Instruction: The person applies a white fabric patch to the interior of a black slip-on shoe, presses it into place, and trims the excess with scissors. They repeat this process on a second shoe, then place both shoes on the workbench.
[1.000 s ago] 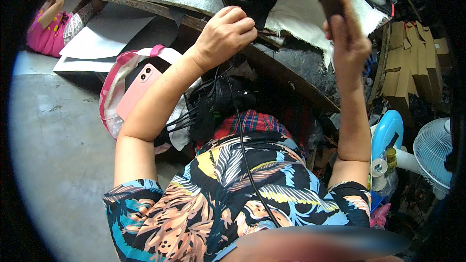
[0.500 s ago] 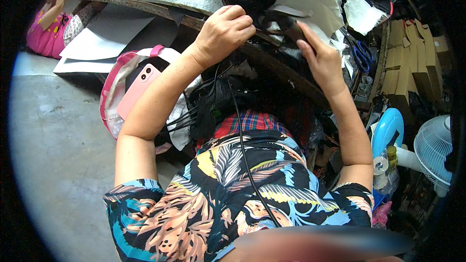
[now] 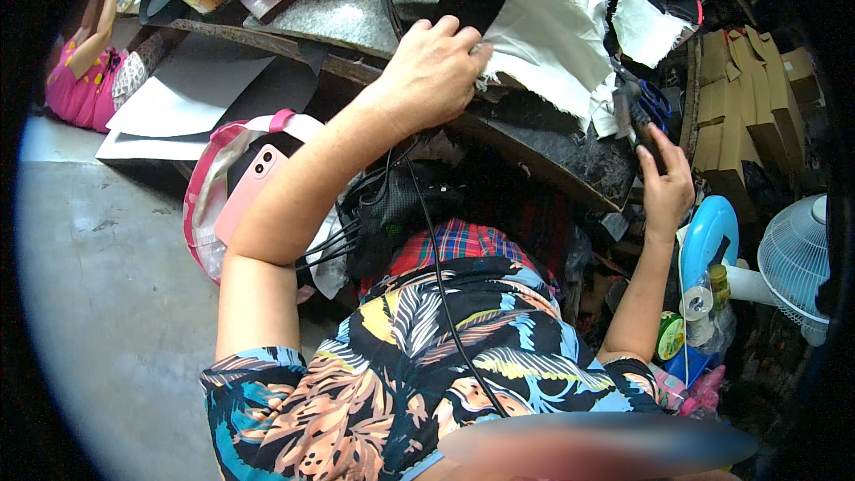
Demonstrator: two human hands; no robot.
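Two hands busy at the white cloth

The white cloth (image 3: 548, 36) lies on the tabletop (image 3: 574, 156), with fuzzy, torn edges. The left hand (image 3: 436, 71) is at the cloth's near left corner. Its fingers are bent, and a pale, fuzzy bit shows by the fingertips. I can't tell if they pinch it or just rest there. The right hand (image 3: 668, 183) is past the cloth's right side, a bit closer to the person. Its fingers touch the near end of a dark tool (image 3: 634, 116), but I can't tell if they grip it or have let it go. Blue-handled scissors (image 3: 656, 102) are also right of the cloth, just beside the tool. A black sheet (image 3: 481, 4) is left of the cloth.

The step now looks like handling the tool at one side while the other hand minds the cloth's corner. The next move calls for a steady left hand there, and for the right hand to stay clear of the scissors.
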